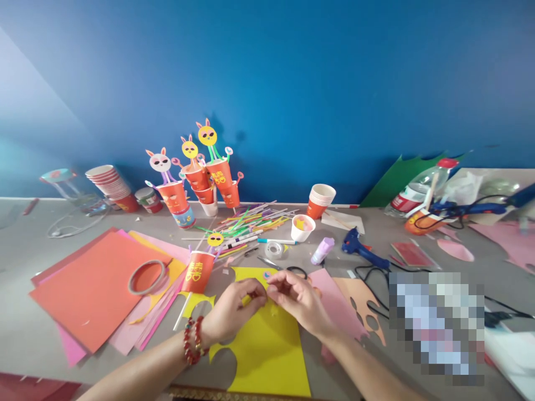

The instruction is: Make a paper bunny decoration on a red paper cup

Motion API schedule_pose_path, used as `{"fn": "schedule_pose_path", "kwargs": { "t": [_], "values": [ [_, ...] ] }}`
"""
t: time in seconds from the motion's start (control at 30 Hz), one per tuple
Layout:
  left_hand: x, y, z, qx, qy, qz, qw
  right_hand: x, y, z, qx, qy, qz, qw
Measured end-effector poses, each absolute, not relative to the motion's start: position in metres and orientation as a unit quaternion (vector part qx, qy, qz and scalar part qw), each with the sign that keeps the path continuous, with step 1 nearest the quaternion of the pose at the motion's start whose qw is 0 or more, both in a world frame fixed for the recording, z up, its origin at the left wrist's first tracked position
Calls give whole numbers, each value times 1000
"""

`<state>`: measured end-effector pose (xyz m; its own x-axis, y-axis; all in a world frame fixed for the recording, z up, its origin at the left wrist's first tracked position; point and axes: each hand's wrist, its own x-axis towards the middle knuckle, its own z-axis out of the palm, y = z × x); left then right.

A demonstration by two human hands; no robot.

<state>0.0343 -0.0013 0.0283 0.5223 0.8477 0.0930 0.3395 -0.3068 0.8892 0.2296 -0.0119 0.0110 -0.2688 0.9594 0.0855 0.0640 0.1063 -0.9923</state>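
My left hand (240,309) and my right hand (297,298) meet fingertip to fingertip above a yellow paper sheet (267,356) with round cut-outs along its left edge. Both are closed in a pinch; whatever sits between the fingers is too small to make out. Just beyond the fingertips shows a small round piece (267,275) with a blue and pink mark. Left of my left hand, an orange paper cup (198,272) on a white stick leans over, with a yellow face (215,239) at its top.
Coloured paper sheets (96,289) lie at the left, under a tape roll (146,277). Behind stand decorated cups (171,197) with animal faces and a pile of straws (254,223). Clear tape (274,249), a glue stick (322,251) and a blue glue gun (363,249) lie farther right.
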Motion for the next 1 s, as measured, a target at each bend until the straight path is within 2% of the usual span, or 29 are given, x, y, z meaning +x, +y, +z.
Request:
{"fn": "schedule_pose_path", "kwargs": {
  "t": [0.17, 0.33, 0.5, 0.7, 0.87, 1.0],
  "values": [
    [36, -4, 28, 710, 382, 322, 497, 228, -14, 13, -434, -630, 479, 431],
    [37, -4, 20, 702, 397, 331, 490, 223, -19, 15, -418, -671, 458, 406],
    [33, -4, 17, 717, 380, 327, 484, 226, -18, 11, -409, -662, 487, 397],
    [33, -7, 14, 660, 377, 328, 561, 227, -19, 11, -429, -665, 452, 411],
    [35, -9, 9, 646, 393, 340, 560, 225, -20, 9, -435, -657, 447, 423],
    [37, -9, 4, 597, 389, 354, 606, 224, -19, 10, -428, -665, 448, 418]
  ]
}}
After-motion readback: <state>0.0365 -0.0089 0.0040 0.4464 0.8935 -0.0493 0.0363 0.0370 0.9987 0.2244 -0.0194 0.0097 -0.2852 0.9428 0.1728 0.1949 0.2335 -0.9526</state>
